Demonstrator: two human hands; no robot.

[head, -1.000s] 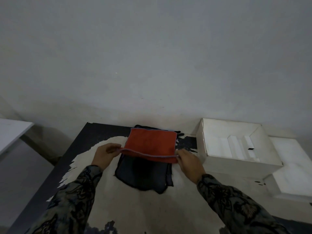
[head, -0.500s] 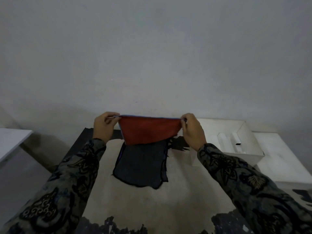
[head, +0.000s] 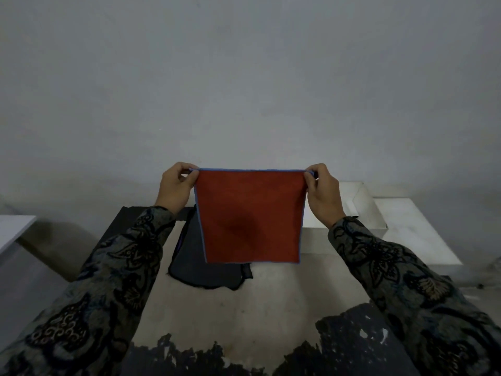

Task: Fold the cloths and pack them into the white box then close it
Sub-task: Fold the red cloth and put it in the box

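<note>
At the centre of the frame a red cloth (head: 250, 217) hangs flat and unfolded, held up above the desk (head: 244, 308) by its two top corners. The left hand (head: 174, 187) pinches the upper left corner, fingers (head: 181, 169) curled round the blue-trimmed edge; the right hand (head: 322, 189) pinches the upper right corner the same way. The top edge runs taut and level between them, the side edges drop almost straight, and the bottom edge hangs free, clear of the desk. Behind and below it a dark cloth (head: 206, 270) lies spread on the desk, its left side and ragged lower edge showing past the red one. The white box (head: 360, 213) sits at the right of the frame, behind the right hand and wrist, open, with its lid (head: 417, 240) lying out flat to the right; the box's near wall stands just beside the red cloth's right edge as seen here. The desk's pale worn middle lies bare in front of the dark cloth, between the two patterned sleeves (head: 108, 280), with dark patches toward the bottom of the frame. The desk's left edge slants from the middle left down to the lower left, and beyond it, at far left, stands a white surface (head: 13, 232). A plain grey wall (head: 244, 77) fills the upper half.
</note>
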